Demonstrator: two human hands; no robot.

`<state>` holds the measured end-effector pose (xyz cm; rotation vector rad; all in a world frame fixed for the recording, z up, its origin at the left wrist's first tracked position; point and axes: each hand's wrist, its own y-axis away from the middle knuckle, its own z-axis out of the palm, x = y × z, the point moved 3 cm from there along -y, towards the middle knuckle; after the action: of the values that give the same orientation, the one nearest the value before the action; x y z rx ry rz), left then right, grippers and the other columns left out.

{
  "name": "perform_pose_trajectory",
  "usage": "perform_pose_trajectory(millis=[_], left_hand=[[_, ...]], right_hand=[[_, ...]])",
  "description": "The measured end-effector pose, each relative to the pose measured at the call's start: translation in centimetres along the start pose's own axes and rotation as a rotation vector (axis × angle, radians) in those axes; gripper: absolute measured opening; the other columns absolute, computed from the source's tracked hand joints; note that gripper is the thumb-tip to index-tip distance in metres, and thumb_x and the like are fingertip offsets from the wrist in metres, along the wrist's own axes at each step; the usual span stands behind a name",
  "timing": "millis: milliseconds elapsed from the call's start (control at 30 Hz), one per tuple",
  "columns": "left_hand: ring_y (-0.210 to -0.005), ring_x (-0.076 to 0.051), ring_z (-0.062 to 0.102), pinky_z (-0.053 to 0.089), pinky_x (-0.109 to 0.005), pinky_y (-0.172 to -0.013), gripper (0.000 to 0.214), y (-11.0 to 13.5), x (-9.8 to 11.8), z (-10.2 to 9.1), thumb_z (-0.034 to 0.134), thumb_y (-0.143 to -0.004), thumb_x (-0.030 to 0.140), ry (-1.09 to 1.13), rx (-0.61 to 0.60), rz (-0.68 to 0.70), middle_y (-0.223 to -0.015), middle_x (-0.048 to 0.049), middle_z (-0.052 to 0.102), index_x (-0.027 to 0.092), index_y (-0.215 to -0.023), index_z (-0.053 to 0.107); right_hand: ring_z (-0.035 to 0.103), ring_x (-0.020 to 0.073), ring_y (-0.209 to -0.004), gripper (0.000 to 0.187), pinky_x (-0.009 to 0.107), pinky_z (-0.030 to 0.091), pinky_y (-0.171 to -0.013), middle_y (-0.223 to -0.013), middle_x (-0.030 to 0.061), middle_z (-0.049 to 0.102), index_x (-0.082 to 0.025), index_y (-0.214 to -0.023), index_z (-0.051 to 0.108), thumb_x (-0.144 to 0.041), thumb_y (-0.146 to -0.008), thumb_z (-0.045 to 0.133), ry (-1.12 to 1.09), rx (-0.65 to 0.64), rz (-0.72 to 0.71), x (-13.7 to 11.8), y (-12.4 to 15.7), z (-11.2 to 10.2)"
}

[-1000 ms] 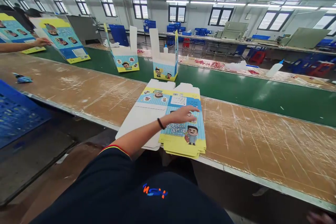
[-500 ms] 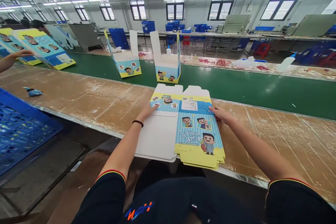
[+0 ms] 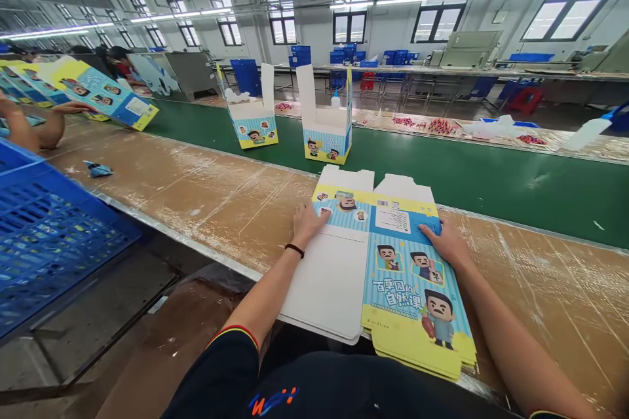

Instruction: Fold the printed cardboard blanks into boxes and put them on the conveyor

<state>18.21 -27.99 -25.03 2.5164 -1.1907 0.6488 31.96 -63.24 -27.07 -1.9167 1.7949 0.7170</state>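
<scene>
A small stack of flat cardboard boxes [image 3: 410, 288], blue, yellow and white with cartoon figures, lies across the table's front edge before me. My left hand [image 3: 308, 221] grips the stack's left edge, thumb on the striped panel and fingers hidden at the side. On the opposite edge, my right hand [image 3: 448, 241] has its thumb on the blue panel, the other fingers wrapped over the side. Just behind the stack stand two part-folded boxes, a right one [image 3: 327, 144] and a left one [image 3: 255, 132], with white flaps up.
A green conveyor belt [image 3: 491, 183] runs behind the brown table [image 3: 196, 190]. At left are a blue crate [image 3: 63, 242], a crumpled blue piece [image 3: 98, 169] and a co-worker's hand [image 3: 73, 108] at a tilted box [image 3: 105, 93]. White bottles [image 3: 587, 133] stand beyond the belt.
The view has turned left and the stack looks larger and lower right. Both my hands keep their hold on its edges. More of the co-worker's arms shows at left.
</scene>
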Motion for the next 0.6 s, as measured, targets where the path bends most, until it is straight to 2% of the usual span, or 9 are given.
perform_pose_trajectory(millis=[100,200,300,367,433,533,600], left_hand=[[-0.137,-0.037,0.054,0.045,-0.046,-0.109,0.063,0.0,0.0,0.0,0.057,-0.092,0.049,-0.021,0.014,0.026,-0.140,-0.0218,0.060,0.016,-0.144,0.049],[-0.137,-0.038,0.053,0.045,-0.048,-0.109,0.063,-0.1,-0.1,-0.1,0.057,-0.093,0.048,-0.021,0.022,0.038,-0.142,-0.0226,0.060,0.015,-0.147,0.048],[-0.137,-0.038,0.053,0.044,-0.048,-0.109,0.064,-0.2,-0.2,-0.1,0.057,-0.094,0.048,0.023,0.020,0.044,-0.142,-0.0225,0.059,0.015,-0.148,0.048],[-0.137,-0.039,0.053,0.044,-0.050,-0.111,0.060,-0.1,-0.3,-0.2,0.058,-0.093,0.047,0.081,0.033,0.039,-0.141,-0.0217,0.060,0.017,-0.145,0.053],[-0.139,-0.040,0.050,0.041,-0.053,-0.114,0.053,-0.1,-0.4,-0.5,0.064,-0.091,0.043,0.199,0.073,0.023,-0.141,-0.0213,0.060,0.019,-0.138,0.059],[-0.138,-0.038,0.053,0.041,-0.052,-0.115,0.047,-0.3,-0.4,-1.6,0.068,-0.088,0.034,0.405,0.128,0.004,-0.137,-0.0192,0.064,0.018,-0.132,0.062],[-0.125,-0.031,0.064,0.049,-0.045,-0.106,0.050,-1.0,-0.1,-3.0,0.065,-0.092,0.032,0.496,0.137,0.008,-0.127,-0.0168,0.070,0.016,-0.139,0.057]], right_hand=[[0.059,0.0397,-0.128,0.054,0.054,0.048,-0.107,-0.133,0.0225,0.064,-0.013,-0.128,0.063,-0.050,-0.089,0.066,-0.044,0.071,0.028,-0.4,1.0,-0.2],[0.057,0.0394,-0.128,0.037,0.054,0.045,-0.111,-0.127,0.0218,0.065,-0.014,-0.110,0.068,-0.041,-0.085,0.067,-0.120,0.112,0.015,-1.6,1.4,-1.2],[0.060,0.0371,-0.122,0.024,0.052,0.048,-0.109,-0.115,0.0175,0.068,-0.019,-0.092,0.065,-0.038,-0.079,0.072,-0.238,0.171,0.007,-3.2,1.0,-2.8],[0.065,0.0342,-0.109,0.024,0.049,0.054,-0.099,-0.104,0.0139,0.071,-0.021,-0.086,0.062,-0.037,-0.075,0.075,-0.344,0.193,0.019,-4.3,0.7,-3.9],[0.069,0.0286,-0.087,0.025,0.043,0.060,-0.080,-0.089,0.0094,0.071,-0.021,-0.082,0.060,-0.036,-0.072,0.077,-0.464,0.168,0.027,-5.4,0.6,-4.9],[0.063,0.0196,-0.062,0.036,0.034,0.056,-0.059,-0.071,0.0025,0.068,-0.022,-0.079,0.057,-0.043,-0.067,0.083,-0.669,0.118,-0.025,-7.1,0.9,-6.9],[0.059,0.0164,-0.056,0.050,0.031,0.053,-0.055,-0.067,0.0000,0.066,-0.024,-0.079,0.055,-0.051,-0.057,0.090,-0.793,0.111,-0.098,-8.4,1.3,-8.7]])
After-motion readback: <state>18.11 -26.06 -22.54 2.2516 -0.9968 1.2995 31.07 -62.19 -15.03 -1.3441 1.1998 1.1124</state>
